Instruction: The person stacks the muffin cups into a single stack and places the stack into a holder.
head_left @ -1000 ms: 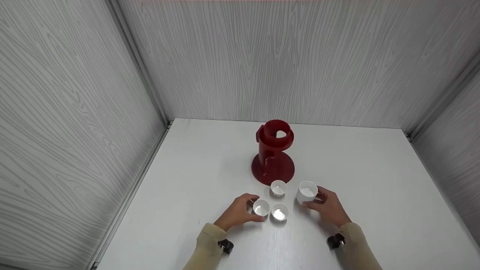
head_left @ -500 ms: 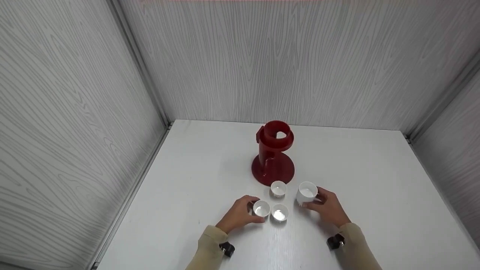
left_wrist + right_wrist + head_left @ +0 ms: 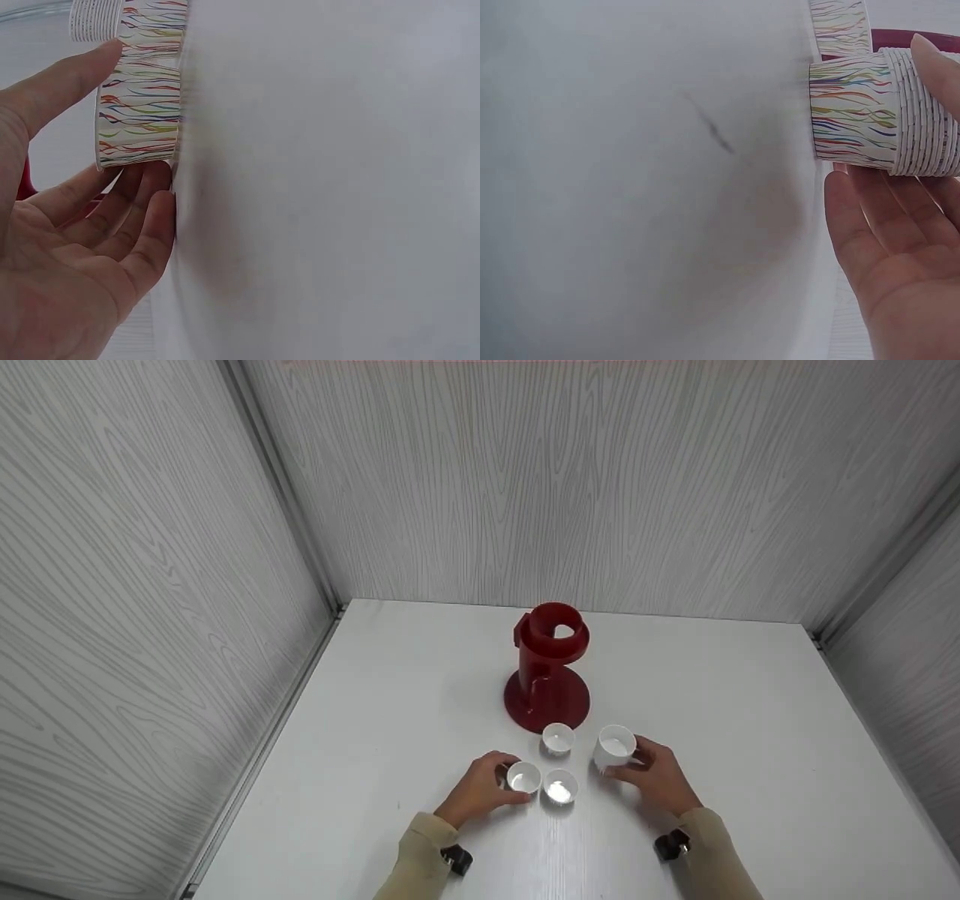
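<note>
My left hand holds a single white paper cup between thumb and fingers. The cup stands upright on the table, and the left wrist view shows its side printed with wavy coloured lines. Close to its right is another paper cup, and a third cup stands behind them. My right hand grips a nested stack of paper cups, several rims piled together in the right wrist view. That stack stands upright on the table too.
Just behind the cups is a red stand with a round base and an open ring-shaped top. The white tabletop is bounded by grey wood-grained panels at the back and on both sides.
Almost nothing differs. The left hand and forearm have shifted a few pixels to the right, and the whole scene has slid slightly down; the cups stay where they were.
</note>
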The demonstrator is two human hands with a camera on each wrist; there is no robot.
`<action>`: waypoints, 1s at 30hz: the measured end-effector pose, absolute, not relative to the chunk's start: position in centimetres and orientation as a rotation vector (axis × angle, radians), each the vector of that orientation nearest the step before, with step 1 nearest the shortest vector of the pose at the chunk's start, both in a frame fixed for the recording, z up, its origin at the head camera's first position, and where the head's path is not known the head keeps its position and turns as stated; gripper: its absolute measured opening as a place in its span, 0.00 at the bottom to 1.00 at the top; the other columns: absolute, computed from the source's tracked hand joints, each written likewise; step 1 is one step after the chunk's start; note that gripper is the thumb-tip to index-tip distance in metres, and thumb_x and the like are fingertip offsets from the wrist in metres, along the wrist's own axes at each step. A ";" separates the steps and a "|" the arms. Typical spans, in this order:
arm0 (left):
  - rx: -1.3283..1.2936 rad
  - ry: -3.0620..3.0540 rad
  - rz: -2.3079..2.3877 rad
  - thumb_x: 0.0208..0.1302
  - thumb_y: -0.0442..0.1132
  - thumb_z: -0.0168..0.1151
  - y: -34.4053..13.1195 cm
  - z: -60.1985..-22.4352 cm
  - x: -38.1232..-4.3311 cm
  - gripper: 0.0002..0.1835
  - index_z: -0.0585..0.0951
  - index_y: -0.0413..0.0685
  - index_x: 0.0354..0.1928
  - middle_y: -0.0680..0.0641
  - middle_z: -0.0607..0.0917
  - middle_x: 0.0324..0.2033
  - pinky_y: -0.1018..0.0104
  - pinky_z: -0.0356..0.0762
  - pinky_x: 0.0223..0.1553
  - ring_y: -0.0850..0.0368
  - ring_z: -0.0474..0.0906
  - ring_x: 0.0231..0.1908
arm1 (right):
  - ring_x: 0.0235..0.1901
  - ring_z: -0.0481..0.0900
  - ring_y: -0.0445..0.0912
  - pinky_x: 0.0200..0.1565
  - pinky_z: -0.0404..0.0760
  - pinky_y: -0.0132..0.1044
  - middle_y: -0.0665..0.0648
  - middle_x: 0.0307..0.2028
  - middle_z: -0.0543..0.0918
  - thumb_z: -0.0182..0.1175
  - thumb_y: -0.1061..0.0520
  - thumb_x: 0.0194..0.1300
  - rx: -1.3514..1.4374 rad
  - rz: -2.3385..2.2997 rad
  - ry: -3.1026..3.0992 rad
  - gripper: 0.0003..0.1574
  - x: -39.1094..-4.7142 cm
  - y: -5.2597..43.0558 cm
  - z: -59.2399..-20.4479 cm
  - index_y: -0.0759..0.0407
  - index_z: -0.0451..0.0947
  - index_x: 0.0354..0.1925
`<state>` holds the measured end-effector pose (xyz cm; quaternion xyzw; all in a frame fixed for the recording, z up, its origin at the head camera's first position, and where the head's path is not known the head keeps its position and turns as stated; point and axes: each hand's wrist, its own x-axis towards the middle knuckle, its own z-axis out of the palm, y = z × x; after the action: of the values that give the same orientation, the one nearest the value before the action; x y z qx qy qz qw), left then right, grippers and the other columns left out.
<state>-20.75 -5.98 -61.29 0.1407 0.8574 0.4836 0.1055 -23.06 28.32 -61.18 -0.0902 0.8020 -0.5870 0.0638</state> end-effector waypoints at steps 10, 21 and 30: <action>0.390 2.559 1.407 0.54 0.48 0.81 -5.9 -61.3 -20.8 0.33 0.80 0.41 0.59 0.46 0.85 0.49 0.63 0.78 0.52 0.57 0.79 0.47 | 0.57 0.83 0.34 0.58 0.83 0.30 0.58 0.63 0.82 0.80 0.55 0.54 -0.266 -1.782 2.417 0.44 -22.8 28.2 -61.1 0.54 0.76 0.67; 0.400 2.561 1.451 0.55 0.47 0.80 -6.0 -60.9 -20.9 0.31 0.81 0.42 0.57 0.45 0.85 0.49 0.62 0.79 0.52 0.53 0.82 0.48 | 0.56 0.83 0.34 0.57 0.83 0.29 0.57 0.62 0.83 0.80 0.55 0.54 -0.246 -1.749 2.477 0.43 -22.8 28.0 -60.9 0.55 0.77 0.67; 0.389 2.520 1.488 0.56 0.48 0.80 -5.8 -59.9 -21.3 0.31 0.80 0.44 0.59 0.46 0.84 0.51 0.59 0.82 0.51 0.53 0.82 0.49 | 0.57 0.83 0.34 0.59 0.83 0.29 0.56 0.62 0.83 0.80 0.54 0.55 -0.263 -1.766 2.435 0.41 -23.0 28.2 -60.9 0.52 0.77 0.66</action>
<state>-21.34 -5.83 -59.85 0.1312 0.8499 0.5016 0.0944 -22.96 28.16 -60.85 -0.0868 0.8050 -0.5837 0.0611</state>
